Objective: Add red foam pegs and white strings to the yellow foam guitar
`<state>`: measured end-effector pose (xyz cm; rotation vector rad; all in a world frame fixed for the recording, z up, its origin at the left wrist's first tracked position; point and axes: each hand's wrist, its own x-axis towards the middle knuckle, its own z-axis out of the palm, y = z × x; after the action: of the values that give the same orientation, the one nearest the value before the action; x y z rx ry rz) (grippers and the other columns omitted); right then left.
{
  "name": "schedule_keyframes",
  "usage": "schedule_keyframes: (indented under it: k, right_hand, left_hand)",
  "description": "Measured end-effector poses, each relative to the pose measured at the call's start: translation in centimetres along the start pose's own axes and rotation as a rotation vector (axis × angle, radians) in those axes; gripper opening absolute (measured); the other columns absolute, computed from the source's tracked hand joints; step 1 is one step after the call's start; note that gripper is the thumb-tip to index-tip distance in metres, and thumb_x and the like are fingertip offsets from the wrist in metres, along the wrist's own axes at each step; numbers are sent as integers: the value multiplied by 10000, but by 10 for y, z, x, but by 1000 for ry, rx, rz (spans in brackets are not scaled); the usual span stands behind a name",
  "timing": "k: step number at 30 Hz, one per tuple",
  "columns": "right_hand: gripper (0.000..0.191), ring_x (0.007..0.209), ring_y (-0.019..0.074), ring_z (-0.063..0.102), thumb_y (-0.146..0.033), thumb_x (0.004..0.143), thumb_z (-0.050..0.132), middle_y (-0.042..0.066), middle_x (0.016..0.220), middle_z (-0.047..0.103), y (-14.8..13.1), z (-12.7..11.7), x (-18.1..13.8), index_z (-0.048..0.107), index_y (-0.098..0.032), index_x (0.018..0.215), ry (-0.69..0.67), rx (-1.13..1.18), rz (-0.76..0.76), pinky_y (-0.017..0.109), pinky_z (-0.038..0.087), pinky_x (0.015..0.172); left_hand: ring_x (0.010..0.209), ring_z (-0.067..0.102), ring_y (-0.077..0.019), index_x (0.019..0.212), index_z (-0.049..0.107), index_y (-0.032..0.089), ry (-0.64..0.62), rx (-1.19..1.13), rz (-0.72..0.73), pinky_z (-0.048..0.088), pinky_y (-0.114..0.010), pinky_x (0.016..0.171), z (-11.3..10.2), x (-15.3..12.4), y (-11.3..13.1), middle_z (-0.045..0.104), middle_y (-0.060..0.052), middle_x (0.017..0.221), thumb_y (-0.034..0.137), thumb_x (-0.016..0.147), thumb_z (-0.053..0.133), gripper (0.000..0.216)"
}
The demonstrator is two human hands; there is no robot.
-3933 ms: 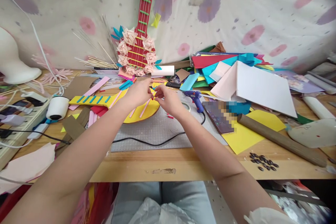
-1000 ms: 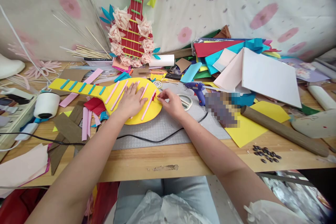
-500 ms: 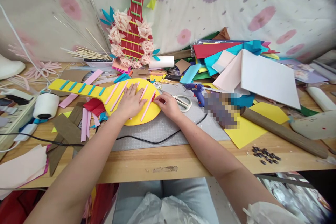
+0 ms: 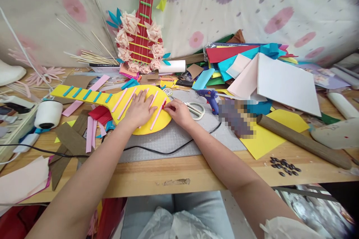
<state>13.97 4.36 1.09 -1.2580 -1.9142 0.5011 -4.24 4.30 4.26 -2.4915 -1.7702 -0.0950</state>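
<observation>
A yellow lute-shaped cut-out (image 4: 144, 129) lies flat on the grey cutting mat (image 4: 179, 143), its neck pointing left. Slanted pink strips (image 4: 156, 117) cross its body and short teal strips (image 4: 87, 94) cross the neck. My left hand (image 4: 141, 108) rests flat on the body with fingers spread. At the body's right end, my right hand (image 4: 179, 111) pinches a small red piece (image 4: 164, 104) against the end of the rightmost pink strip. The fingertips partly cover that piece. White-handled scissors (image 4: 196, 110) lie just right of this hand.
A purple glue gun (image 4: 209, 99) stands right of the scissors; a black cable (image 4: 157, 152) crosses the mat. A red flower-trimmed lute (image 4: 141, 41) leans at the back. Coloured sheets (image 4: 235, 54) pile up behind. Small dark beads (image 4: 284, 166) lie near the front edge.
Both hands keep almost the same places on the yellow cut-out. The right fingers still pinch the red piece, and the view has shifted very slightly.
</observation>
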Motion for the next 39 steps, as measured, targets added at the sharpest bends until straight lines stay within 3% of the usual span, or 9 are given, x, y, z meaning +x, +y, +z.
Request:
schedule_keyframes:
  k: [22,27,33,39]
  right_hand:
    - [86,751,154,560,-170,768,604,23,746,618,1,-1,2,658,-198,707,-27,-12,-2,288,431,723]
    - [39,687,124,559,-200,737,616,8,760,637,7,-8,3,652,-187,732,-52,151,78,261,441,671]
    - [135,649,122,572,-300,708,608,3,717,652,18,-6,3,630,-172,745,-57,471,217,254,461,627]
    - [136,640,121,553,-308,696,584,-5,690,627,19,0,2,605,-178,727,20,487,266,257,447,638]
  left_hand:
    - [1381,198,-307,1376,383,138,-41,5,-16,157,-468,1115,-4,2,2,235,-158,1496,522,872,347,635]
    - [1384,191,-302,1374,386,146,-32,5,-10,158,-473,1114,-3,2,1,234,-152,1498,526,867,349,634]
    - [1386,182,-304,1372,386,144,-27,3,-6,144,-464,1121,-1,2,-2,215,-153,1504,527,867,349,636]
    - [1384,184,-313,1374,381,130,-27,6,0,145,-467,1119,-4,0,0,217,-170,1499,513,875,345,631]
